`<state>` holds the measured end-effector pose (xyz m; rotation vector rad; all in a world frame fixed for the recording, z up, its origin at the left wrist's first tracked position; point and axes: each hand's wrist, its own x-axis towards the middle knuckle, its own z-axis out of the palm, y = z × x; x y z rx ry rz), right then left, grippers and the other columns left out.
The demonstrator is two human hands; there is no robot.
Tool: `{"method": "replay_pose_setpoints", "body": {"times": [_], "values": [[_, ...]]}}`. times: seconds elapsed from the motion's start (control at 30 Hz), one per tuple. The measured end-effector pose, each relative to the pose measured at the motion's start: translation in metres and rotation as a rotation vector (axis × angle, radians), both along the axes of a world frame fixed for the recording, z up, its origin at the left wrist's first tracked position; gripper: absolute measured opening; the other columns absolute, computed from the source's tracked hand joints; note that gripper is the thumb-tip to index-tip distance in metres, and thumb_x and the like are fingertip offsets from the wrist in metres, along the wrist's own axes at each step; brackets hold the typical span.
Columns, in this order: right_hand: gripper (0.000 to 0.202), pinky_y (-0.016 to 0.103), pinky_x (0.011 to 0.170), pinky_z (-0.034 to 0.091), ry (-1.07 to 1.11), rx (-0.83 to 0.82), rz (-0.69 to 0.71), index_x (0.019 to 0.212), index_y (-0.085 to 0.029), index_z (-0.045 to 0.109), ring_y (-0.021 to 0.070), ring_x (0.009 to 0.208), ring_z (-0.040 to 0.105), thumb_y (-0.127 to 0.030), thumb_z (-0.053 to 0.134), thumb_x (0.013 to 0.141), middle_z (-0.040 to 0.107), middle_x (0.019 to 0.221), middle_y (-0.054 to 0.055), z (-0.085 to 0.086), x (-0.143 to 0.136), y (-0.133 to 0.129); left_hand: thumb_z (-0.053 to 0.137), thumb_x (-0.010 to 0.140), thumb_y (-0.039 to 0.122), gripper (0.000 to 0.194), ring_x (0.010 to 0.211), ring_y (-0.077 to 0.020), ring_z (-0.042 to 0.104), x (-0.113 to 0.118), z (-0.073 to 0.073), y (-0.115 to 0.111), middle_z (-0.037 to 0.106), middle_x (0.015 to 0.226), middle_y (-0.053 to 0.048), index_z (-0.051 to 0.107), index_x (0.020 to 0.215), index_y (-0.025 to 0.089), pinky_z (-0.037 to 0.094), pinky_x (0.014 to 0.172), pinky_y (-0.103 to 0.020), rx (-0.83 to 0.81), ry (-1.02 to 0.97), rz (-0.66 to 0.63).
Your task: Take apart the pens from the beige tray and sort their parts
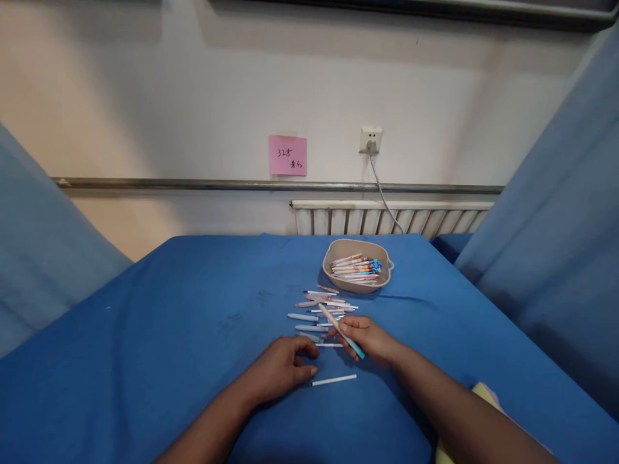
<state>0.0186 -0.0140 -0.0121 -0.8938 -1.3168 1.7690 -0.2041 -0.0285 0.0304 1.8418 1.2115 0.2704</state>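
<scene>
My right hand [365, 336] is closed round a pale pen with a teal end [331, 317], held at a slant over the blue cloth. To its left my left hand [286, 367] rests low over the cloth, fingers curled but apart, with nothing seen in it. Several pens lie in a loose column beyond my hands, among them a light blue pen [302, 317] and a lavender pen [311, 328]. A thin white stick with a dark tip [333, 380] lies nearer me, just right of my left thumb.
A beige basket [331, 278] holding many pens stands at the table's back. A yellow item [443, 454] lies partly under my right forearm. Behind the blue-covered table [159, 303] are a radiator [370, 219], a plugged-in cable and a pink note [287, 155]; blue curtains hang at both sides.
</scene>
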Motion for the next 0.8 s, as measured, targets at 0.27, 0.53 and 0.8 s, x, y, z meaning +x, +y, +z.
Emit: {"method": "replay_pose_setpoints", "body": {"times": [0.27, 0.53, 0.8], "values": [[0.048, 0.02, 0.044, 0.023, -0.185, 0.148, 0.119, 0.076, -0.015, 0.062, 0.0056, 0.045, 0.033, -0.062, 0.052, 0.079, 0.045, 0.054, -0.005, 0.004, -0.004, -0.007, 0.054, 0.084, 0.03, 0.03, 0.107, -0.0233, 0.05, 0.004, 0.019, -0.005, 0.057, 0.118, -0.008, 0.056, 0.113, 0.023, 0.038, 0.092, -0.036, 0.653, 0.045, -0.041], [0.038, 0.022, 0.052, 0.028, -0.151, 0.188, 0.195, 0.101, -0.018, 0.053, 0.009, 0.052, 0.04, -0.052, 0.052, 0.083, 0.05, 0.059, -0.005, 0.009, -0.003, -0.013, 0.034, 0.094, 0.036, 0.033, 0.076, -0.0195, 0.06, 0.01, 0.009, -0.004, 0.066, 0.082, -0.003, 0.063, 0.087, 0.022, 0.038, 0.066, -0.026, 0.447, 0.229, -0.19], [0.023, 0.023, 0.059, 0.034, -0.194, 0.317, 0.192, 0.102, -0.02, 0.047, 0.0107, 0.058, 0.044, -0.038, 0.045, 0.088, 0.05, 0.063, -0.005, 0.008, -0.003, -0.013, 0.052, 0.084, 0.039, 0.022, 0.078, -0.0182, 0.058, 0.011, 0.012, -0.008, 0.065, 0.088, -0.002, 0.059, 0.093, 0.02, 0.037, 0.064, -0.023, 0.396, 0.109, -0.078]]}}
